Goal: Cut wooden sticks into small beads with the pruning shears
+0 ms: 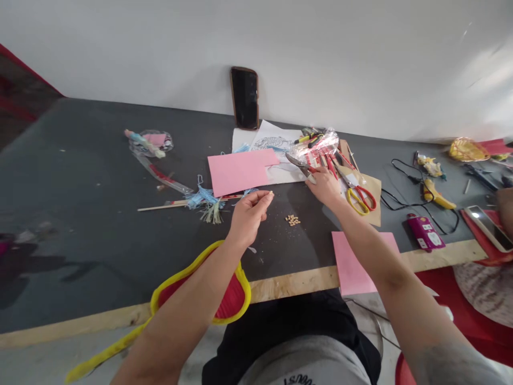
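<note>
My left hand is above the middle of the dark table, its thumb and index finger pinching a small pale piece. Farther right, my right hand is closed around the handles of dark-bladed pliers or cutters, whose tip points up and left. Between and below the hands lies a small pile of tan pieces. A pink sheet lies just beyond my left hand, over white papers. Blue and pale green tassels with thin sticks rest left of that hand.
Scissors and a crinkled clear bag lie right of the papers. A phone leans on the wall. A yellow-edged red object overhangs the front edge. A glue gun and its cord lie at right, near another person's arm.
</note>
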Tool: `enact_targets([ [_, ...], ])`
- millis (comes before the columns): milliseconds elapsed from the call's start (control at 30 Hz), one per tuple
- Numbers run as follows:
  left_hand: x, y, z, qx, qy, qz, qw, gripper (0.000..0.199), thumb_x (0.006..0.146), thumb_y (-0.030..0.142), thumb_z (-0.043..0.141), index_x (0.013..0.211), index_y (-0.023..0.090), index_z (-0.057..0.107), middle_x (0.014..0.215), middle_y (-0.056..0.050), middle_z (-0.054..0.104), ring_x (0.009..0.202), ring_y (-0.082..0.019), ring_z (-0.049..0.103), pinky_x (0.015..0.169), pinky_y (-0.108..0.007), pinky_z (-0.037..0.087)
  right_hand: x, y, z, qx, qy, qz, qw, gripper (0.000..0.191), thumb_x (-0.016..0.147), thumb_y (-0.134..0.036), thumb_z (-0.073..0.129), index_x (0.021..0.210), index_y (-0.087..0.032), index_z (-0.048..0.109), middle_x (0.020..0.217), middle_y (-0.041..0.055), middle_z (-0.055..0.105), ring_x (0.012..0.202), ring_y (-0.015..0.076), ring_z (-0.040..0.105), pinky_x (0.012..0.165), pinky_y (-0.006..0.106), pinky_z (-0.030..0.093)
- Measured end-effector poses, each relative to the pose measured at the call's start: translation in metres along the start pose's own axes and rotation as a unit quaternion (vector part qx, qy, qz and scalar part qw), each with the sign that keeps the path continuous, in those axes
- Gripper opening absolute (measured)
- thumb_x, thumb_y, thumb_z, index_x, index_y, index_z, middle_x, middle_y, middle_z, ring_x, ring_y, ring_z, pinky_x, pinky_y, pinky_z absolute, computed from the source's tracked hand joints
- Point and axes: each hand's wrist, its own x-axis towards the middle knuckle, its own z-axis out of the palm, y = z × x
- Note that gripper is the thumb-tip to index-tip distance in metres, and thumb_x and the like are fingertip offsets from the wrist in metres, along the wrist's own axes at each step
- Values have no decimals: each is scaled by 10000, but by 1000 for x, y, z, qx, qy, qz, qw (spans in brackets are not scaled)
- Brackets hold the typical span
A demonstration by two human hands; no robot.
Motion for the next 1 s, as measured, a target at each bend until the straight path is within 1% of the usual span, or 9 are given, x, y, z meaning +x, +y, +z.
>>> enact_targets([
  [167,-1,3,2,-16,9,-8,1000,381,616,440,889,824,158,739,579,57,480,473,-46,334,438,-194,254,-8,-9,-4,18,-7,-13,1000,222,917,-233,555,979,-147,750,1290,153,646,1125,289,643,937,374,521],
  [333,-1,3,2,-8,13,-8,1000,370,628,442,881,826,162,742,605,49,502,480,-48,351,443,-195,267,-48,-18,-11,70,-45,-104,991,142,887,-291,640,798,-205,710,1251,68,682,1045,197,674,940,302,518],
  [467,-2,1,3,0,-2,-3,1000,359,651,449,872,828,162,747,598,49,486,472,-46,332,441,-199,244,-78,-25,-4,152,-55,-179,971,99,855,-203,643,769,-192,689,1198,110,702,1038,221,681,973,352,511],
  [633,-4,2,3,-1,-25,4,1000,345,676,455,862,811,162,743,573,50,464,465,-48,312,439,-204,215,-79,-22,-2,216,-32,-162,962,163,859,-223,623,699,-204,653,1153,110,704,1011,231,689,943,383,527],
  [667,-4,2,3,-3,-28,4,1000,347,674,458,864,806,161,742,568,50,462,465,-48,315,441,-203,219,-77,-20,-3,238,-25,-155,959,157,862,-237,614,716,-206,662,1144,107,703,1021,234,691,935,384,533],
  [733,-3,2,3,-9,-34,4,999,352,666,458,873,803,160,744,570,47,471,470,-48,326,446,-200,234,-73,-16,-7,288,-8,-146,947,135,861,-230,579,847,-208,711,1158,109,692,1078,239,685,939,381,540],
  [833,-1,3,2,-34,-32,3,999,353,646,441,893,808,163,748,622,29,535,481,-41,342,448,-195,256,-71,-10,-9,329,20,-169,929,355,814,-150,524,1113,-196,711,1286,135,639,1242,245,624,1018,382,519],
  [900,0,4,1,-54,-23,4,998,345,637,426,901,802,167,744,693,10,600,481,-33,350,447,-196,271,-72,-7,-7,321,49,-193,926,454,775,-116,517,1191,-190,684,1381,153,577,1320,259,570,1084,403,482],
  [1000,-1,6,1,-71,-9,11,997,327,638,405,904,798,171,743,781,-10,659,480,-22,363,449,-196,288,-75,-2,-3,274,73,-223,933,519,730,-93,534,1222,-195,666,1461,165,507,1358,304,525,1119,468,456],
])
